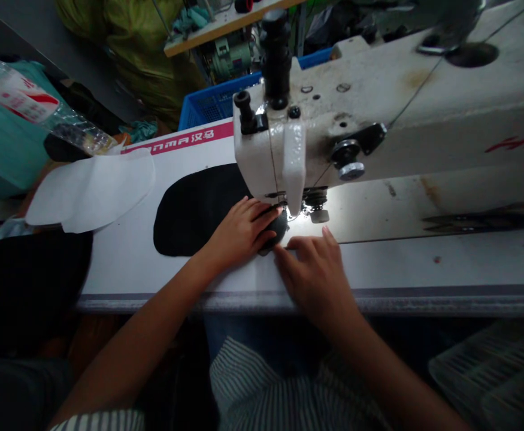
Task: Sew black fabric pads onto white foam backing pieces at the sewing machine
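At the sewing machine
Black fabric: on white sheet, edge at needle, perhaps partly stitched; most lies unfed.
Left grip: flat on fabric, unclenched.
Right grip: released, on sheet.

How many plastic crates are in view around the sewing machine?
2: a blue crate behind the sewing machine, and a pale slatted crate low at right, below the table edge. Others may be hidden.

Light from under the sewing machine makes a hot white patch on the table, with glare just beside the hands. Elsewhere the scene is dim, and the striped shirt falls into deep shadow below. Wide-angle distortion bends the frame's edges, and the plastic bottle at upper left looks soft.
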The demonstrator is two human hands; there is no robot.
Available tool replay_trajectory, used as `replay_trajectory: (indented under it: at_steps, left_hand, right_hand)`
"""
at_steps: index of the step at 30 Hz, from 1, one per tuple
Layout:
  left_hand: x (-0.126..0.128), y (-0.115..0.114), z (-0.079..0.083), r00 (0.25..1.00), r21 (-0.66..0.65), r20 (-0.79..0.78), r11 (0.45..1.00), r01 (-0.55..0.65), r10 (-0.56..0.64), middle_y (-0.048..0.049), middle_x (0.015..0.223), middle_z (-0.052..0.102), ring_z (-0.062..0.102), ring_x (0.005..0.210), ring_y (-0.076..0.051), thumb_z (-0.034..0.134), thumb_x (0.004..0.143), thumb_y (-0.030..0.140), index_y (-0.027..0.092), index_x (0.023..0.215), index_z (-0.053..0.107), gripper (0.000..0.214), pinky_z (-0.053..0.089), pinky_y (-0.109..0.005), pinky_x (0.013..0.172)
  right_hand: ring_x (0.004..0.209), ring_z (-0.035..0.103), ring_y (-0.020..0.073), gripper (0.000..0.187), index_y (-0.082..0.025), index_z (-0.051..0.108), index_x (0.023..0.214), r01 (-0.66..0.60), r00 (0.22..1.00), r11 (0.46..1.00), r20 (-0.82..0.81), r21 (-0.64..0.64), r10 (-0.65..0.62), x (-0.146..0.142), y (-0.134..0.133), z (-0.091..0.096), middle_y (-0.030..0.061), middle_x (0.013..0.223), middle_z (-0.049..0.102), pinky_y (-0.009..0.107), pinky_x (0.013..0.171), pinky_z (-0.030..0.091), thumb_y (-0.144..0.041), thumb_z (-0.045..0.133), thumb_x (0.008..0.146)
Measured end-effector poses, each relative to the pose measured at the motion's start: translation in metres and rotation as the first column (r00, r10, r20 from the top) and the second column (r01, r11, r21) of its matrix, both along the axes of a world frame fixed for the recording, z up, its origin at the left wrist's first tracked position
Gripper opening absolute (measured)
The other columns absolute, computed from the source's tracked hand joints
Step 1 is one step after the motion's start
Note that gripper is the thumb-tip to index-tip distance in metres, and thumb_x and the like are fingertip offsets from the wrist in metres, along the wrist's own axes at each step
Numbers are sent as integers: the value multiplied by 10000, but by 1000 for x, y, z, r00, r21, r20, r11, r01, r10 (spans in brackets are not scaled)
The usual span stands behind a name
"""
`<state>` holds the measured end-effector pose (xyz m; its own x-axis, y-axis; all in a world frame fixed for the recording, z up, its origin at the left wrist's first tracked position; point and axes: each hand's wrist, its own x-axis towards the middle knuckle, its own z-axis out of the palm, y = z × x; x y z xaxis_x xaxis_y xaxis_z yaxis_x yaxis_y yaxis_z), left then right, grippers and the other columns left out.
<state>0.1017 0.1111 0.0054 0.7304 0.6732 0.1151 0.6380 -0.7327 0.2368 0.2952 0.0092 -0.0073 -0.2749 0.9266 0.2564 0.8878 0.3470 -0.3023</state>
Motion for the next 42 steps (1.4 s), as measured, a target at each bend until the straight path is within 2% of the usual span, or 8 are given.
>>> replay_trajectory:
  at_steps: [3, 8, 11, 15, 24, 36, 38, 42]
  left_hand:
    - [-7, 1, -4, 993, 19, 39, 993, 113, -114, -99, 1453, 636, 492, 1443, -243, 530, 1066, 349, 229, 1386, 627, 356, 401, -510, 1198]
    - [-8, 2, -4, 994, 33, 1, 993, 111, -111, -87, 1489, 616, 480, 1460, -247, 537, 1063, 386, 232, 1389, 633, 373, 371, -525, 1217]
    - [-11, 2, 3, 991, 1, -5, 991, 130, -130, -84, 1505, 602, 473, 1468, -249, 564, 1050, 383, 233, 1399, 627, 386, 378, -511, 1213]
    - [-19, 5, 7, 987, -51, 0, 985, 162, -162, -53, 1515, 595, 464, 1472, -234, 618, 1021, 370, 276, 1389, 640, 380, 391, -476, 1199]
    - [-6, 19, 7, 997, 23, -80, 1000, 16, -14, -103, 1336, 691, 557, 1343, -323, 584, 1027, 445, 257, 1348, 678, 384, 500, -479, 1006]
    - [32, 0, 24, 926, 124, -211, 948, -293, 314, -146, 1269, 644, 594, 1138, -354, 636, 983, 425, 228, 1256, 666, 338, 583, -437, 789]
    - [27, 4, 26, 928, 93, -212, 952, -293, 306, -151, 1304, 619, 586, 1149, -371, 642, 977, 459, 235, 1298, 643, 392, 595, -450, 788]
    - [6, 16, 27, 958, -10, -235, 985, -175, 168, -140, 1423, 546, 533, 1248, -376, 644, 974, 495, 244, 1394, 571, 495, 584, -498, 934]
  right_hand:
    - [992, 525, 237, 221, -260, 715, 1188, -3, 1000, 1000, -9, 21, 4, -1, 0, 0, 54, 1060, 671, 574, 1220, 260, -257, 596, 1002]
    - [980, 533, 233, 233, -241, 731, 1172, -32, 996, 999, -82, 21, 33, 5, 4, -3, 66, 1039, 679, 532, 1155, 334, -256, 558, 1016]
    - [903, 529, 227, 270, -197, 719, 1202, -20, 994, 1000, -103, 18, 22, 11, 10, -3, 76, 959, 672, 429, 952, 440, -247, 520, 1025]
    - [875, 507, 237, 301, -184, 700, 1251, -9, 999, 1000, 50, -22, 10, 12, 15, 1, 97, 1009, 665, 388, 789, 386, -196, 538, 998]
    - [795, 464, 237, 330, -251, 682, 1294, 92, 981, 995, 176, -49, -82, 8, 40, 9, 89, 955, 661, 400, 730, 276, -214, 510, 1015]
    - [839, 467, 244, 354, -264, 681, 1318, 112, 987, 994, 120, -19, -109, 10, 43, 3, 103, 972, 652, 402, 755, 286, -262, 466, 1037]
    - [849, 467, 244, 354, -263, 676, 1325, 113, 987, 993, 122, -31, -109, 10, 43, 3, 101, 982, 652, 402, 764, 289, -267, 466, 1041]
    - [854, 471, 238, 339, -273, 679, 1316, 115, 985, 993, 130, -32, -110, 11, 42, 2, 86, 982, 652, 399, 789, 298, -254, 488, 1037]
